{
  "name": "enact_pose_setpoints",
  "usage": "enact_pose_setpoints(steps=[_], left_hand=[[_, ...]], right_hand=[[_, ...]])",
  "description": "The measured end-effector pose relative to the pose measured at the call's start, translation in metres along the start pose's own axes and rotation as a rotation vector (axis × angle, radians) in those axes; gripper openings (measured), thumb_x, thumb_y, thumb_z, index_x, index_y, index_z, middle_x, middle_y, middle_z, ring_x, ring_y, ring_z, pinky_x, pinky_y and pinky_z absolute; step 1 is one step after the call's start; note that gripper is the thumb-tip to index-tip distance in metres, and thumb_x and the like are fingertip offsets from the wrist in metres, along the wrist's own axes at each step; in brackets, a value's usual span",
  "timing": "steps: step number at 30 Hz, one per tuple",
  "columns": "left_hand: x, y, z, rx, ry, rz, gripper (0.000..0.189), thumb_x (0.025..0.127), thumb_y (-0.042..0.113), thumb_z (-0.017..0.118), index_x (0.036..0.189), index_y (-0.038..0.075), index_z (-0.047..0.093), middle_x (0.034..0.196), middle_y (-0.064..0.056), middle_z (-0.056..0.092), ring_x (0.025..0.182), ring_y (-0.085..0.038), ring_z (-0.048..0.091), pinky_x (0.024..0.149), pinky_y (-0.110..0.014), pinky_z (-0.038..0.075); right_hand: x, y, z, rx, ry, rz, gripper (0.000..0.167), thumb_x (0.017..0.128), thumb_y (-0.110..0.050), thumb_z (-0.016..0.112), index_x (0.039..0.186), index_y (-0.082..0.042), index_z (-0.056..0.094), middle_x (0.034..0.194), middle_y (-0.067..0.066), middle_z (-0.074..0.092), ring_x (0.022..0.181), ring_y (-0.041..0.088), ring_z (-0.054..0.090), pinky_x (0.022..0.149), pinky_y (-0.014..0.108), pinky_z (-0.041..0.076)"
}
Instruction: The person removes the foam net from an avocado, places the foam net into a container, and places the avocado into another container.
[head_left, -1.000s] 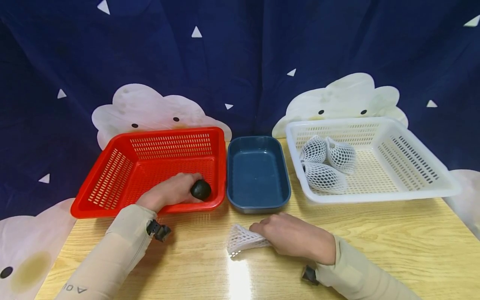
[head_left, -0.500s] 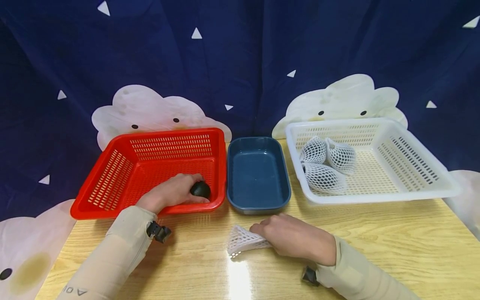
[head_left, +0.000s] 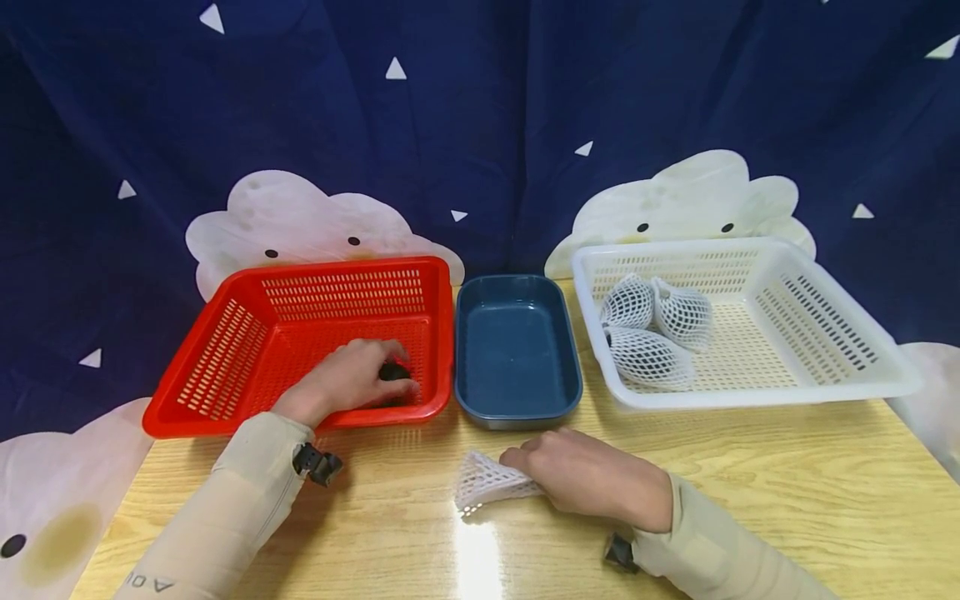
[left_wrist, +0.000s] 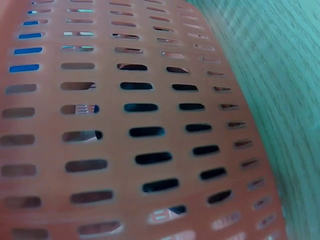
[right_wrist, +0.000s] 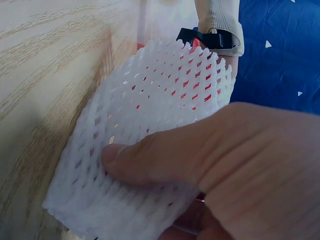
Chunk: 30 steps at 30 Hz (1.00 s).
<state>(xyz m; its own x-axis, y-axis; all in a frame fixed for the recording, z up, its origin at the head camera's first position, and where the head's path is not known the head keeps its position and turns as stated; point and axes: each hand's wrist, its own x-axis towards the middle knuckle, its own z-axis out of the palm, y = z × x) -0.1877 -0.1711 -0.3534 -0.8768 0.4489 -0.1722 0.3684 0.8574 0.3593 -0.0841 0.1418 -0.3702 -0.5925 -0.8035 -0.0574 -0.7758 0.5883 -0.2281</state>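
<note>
White foam netting, apparently empty, is pinched between the right hand's thumb and fingers. Ahead and leftward, the left hand's fingers curve around a dark round thing in the red basket, whether gripping I can't tell. That one seems left to sleeve; three netted pieces beyond the right hand, in the white basket, look done.

Red basket wall between hands
</note>
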Motion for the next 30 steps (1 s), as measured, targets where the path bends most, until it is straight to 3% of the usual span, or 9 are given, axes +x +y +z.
enact_pose_setpoints(steps=[9,13,22,30], left_hand=[[-0.004,0.003,-0.006,0.003,0.095,-0.037,0.050,0.091,0.038,0.077,0.130,0.007,0.068,0.118,-0.012,0.076,0.095,-0.023,0.071,0.094,-0.047,0.061],[-0.006,0.005,-0.010,-0.006,0.119,-0.056,0.048,0.092,0.036,0.077,0.129,0.007,0.068,0.117,-0.012,0.076,0.091,-0.022,0.069,0.090,-0.045,0.062],[-0.016,0.010,-0.019,-0.008,0.215,-0.025,0.039,0.093,0.033,0.076,0.123,0.008,0.071,0.114,-0.011,0.077,0.096,-0.026,0.071,0.092,-0.046,0.062],[-0.025,0.021,-0.028,-0.036,0.272,-0.013,0.039,0.093,0.035,0.075,0.122,0.010,0.071,0.112,-0.009,0.078,0.093,-0.022,0.073,0.089,-0.044,0.063]], right_hand=[[-0.001,-0.001,-0.001,-0.008,0.003,-0.015,0.028,0.085,0.005,0.068,0.097,-0.019,0.063,0.080,-0.007,0.070,0.073,0.007,0.066,0.060,0.026,0.052],[-0.001,-0.002,-0.001,-0.014,0.002,-0.017,0.027,0.086,0.005,0.067,0.096,-0.019,0.062,0.079,-0.007,0.070,0.071,0.007,0.065,0.060,0.026,0.051],[-0.001,-0.004,-0.003,-0.007,-0.012,-0.008,0.027,0.086,0.004,0.067,0.098,-0.020,0.064,0.081,-0.006,0.071,0.072,0.008,0.065,0.060,0.026,0.052],[-0.003,-0.003,-0.005,0.014,-0.015,0.016,0.030,0.086,0.004,0.069,0.102,-0.021,0.066,0.085,-0.007,0.071,0.075,0.007,0.067,0.064,0.028,0.054]])
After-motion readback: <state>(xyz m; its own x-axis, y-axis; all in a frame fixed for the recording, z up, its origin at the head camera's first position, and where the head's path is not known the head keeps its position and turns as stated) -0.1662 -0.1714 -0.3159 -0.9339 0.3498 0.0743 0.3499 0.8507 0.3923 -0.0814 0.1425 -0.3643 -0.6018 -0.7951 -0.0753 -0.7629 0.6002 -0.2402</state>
